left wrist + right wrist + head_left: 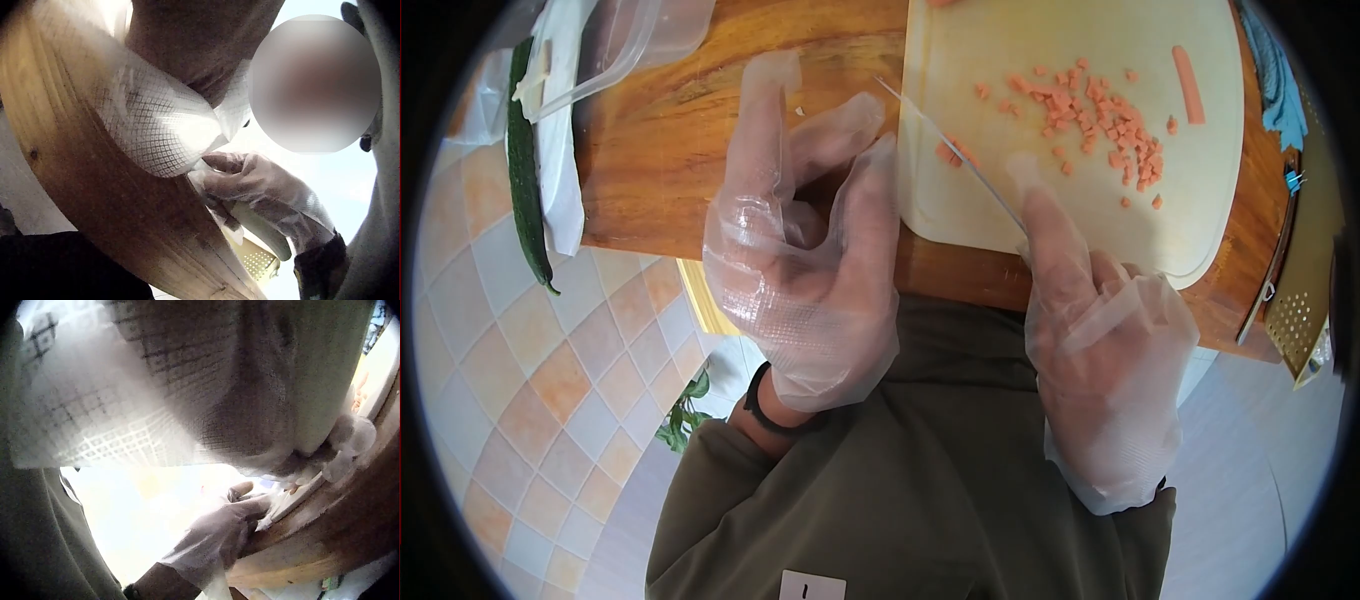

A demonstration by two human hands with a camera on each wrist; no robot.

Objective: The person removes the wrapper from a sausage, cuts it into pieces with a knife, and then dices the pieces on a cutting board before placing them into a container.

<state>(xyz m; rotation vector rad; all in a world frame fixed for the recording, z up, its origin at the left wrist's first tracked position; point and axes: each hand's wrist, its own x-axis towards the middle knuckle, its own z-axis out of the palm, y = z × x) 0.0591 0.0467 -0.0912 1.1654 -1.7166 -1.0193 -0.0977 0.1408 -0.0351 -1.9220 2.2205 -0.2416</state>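
Note:
Both hands wear clear plastic gloves. My right hand (1100,330) grips a knife (975,172), index finger stretched along it; part of its pale handle (264,232) shows in the left wrist view. The blade slants up and left across the cutting board's (960,215) left edge, over a few orange bits (953,152). Left of the board, my left hand (800,250) hovers near the knife tip, fingers loosely bent and apart, holding nothing. Small orange cubes (1090,115), like diced carrot, lie scattered on the board, with an uncut orange strip (1188,85) at right.
A cucumber (525,180) lies by a white strip (560,140) at the wooden table's (660,130) left end, near a clear plastic container (670,30). A blue cloth (1275,80) and a perforated gold-coloured basket (1300,310) are at the right.

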